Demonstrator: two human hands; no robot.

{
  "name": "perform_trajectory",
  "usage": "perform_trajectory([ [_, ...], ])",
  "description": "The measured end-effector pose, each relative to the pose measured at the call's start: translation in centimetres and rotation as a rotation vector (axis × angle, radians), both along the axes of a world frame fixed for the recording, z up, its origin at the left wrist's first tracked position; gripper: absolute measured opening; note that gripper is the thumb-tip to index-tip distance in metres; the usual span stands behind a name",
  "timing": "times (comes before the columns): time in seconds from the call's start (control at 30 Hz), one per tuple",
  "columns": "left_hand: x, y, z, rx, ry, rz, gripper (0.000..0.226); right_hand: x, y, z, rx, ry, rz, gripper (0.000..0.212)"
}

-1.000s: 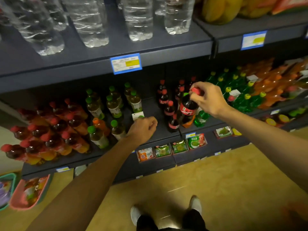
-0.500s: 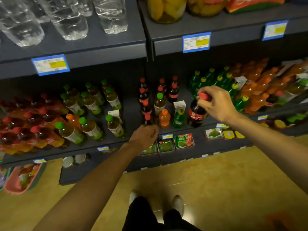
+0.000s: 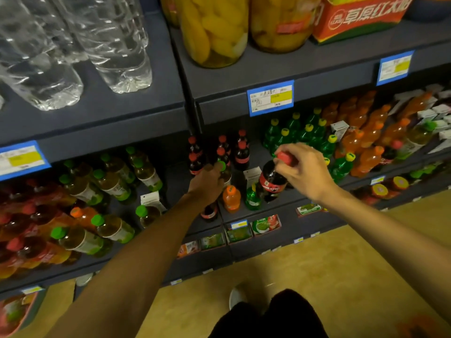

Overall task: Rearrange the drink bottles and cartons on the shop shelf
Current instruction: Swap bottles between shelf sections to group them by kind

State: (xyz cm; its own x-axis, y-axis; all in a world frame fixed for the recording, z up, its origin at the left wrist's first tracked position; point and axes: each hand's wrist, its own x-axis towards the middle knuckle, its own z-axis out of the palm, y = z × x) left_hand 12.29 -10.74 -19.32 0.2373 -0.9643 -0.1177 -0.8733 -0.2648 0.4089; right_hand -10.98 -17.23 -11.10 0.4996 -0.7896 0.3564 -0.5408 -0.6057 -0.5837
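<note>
While right hand [image 3: 303, 173] pinches the cola bottle [image 3: 272, 181] by its red cap at shelf [image 3: 288, 198] front, left hand [image 3: 207, 182] at its 9 o'clock curls round a green-capped bottle [image 3: 223, 170].

Your right hand [image 3: 303, 172] reaches forward with the wrist bent down, its fingers [image 3: 291, 158] curled and pinching the red cap of the cola bottle [image 3: 272, 182], which hangs just below the fingertips. Your left hand [image 3: 207, 182] stretches out on a long, straight bare arm, knuckles up, its fingers curled round the green-capped bottle [image 3: 223, 170], whose cap shows just beyond them. The two hands sit near each other but apart, and both forearms are bare.
</note>
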Motion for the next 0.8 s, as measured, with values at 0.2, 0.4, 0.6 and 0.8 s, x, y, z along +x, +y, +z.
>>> perform_trajectory([
  [0.2, -0.5, -2.7, -0.8, 0.102, -0.044, 0.033, 0.053, 0.3, -1.6, -0.9, 0.068, 0.011, 0.002, 0.017],
  [0.4, -0.7, -5.1, -1.8, 0.136, -0.019, 0.095, 0.054, 1.2, -3.4, -1.4, 0.101, -0.019, 0.084, 0.024],
  [0.6, -1.8, -7.2, -3.2, 0.163, 0.005, 0.228, 0.051, 0.2, -5.8, -2.7, 0.134, -0.054, 0.184, 0.016],
  [0.8, -2.0, -8.0, -3.9, 0.145, -0.007, 0.267, 0.038, -1.8, -9.0, -3.2, 0.101, -0.001, 0.289, 0.014],
])
